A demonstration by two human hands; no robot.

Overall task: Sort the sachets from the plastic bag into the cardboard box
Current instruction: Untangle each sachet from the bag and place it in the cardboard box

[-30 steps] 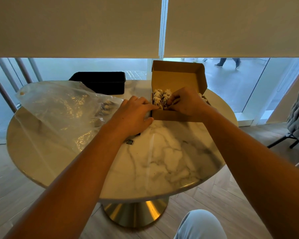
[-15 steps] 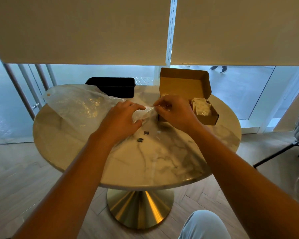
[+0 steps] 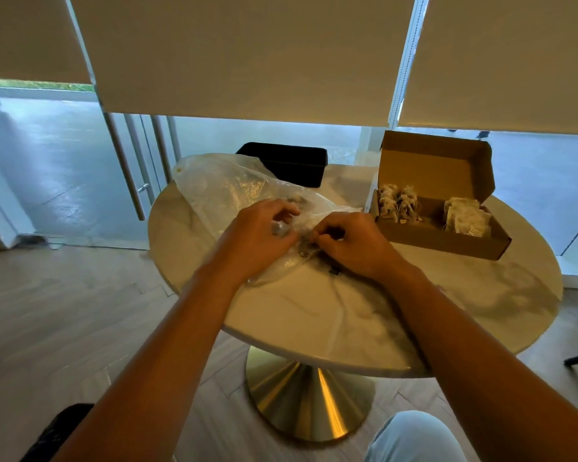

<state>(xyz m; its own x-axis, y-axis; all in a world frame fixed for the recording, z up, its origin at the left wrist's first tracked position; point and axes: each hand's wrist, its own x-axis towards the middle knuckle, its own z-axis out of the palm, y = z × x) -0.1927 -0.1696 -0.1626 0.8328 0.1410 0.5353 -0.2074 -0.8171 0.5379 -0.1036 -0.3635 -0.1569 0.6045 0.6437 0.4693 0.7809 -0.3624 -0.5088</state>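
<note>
While the crumpled clear plastic bag (image 3: pixel 234 191) lies spread on the left part of the round white marble table (image 3: pixel 314 315), its near mouth is gripped by both hands. The bag's film is held by the curled fingers of the left hand (image 3: pixel 257 238), and something small at the opening is pinched by the bent fingers of the right hand (image 3: pixel 354 245); what is pinched cannot be told. Dark small sachets are dimly seen through the film. To the right, well apart from the bag, the open brown cardboard box (image 3: pixel 447 241) is seen, with tied sachets (image 3: pixel 397 203) at its left end and flat pale sachets (image 3: pixel 466 216) at its right. Behind the bag, a black rectangular container (image 3: pixel 287 163) is placed.
</note>
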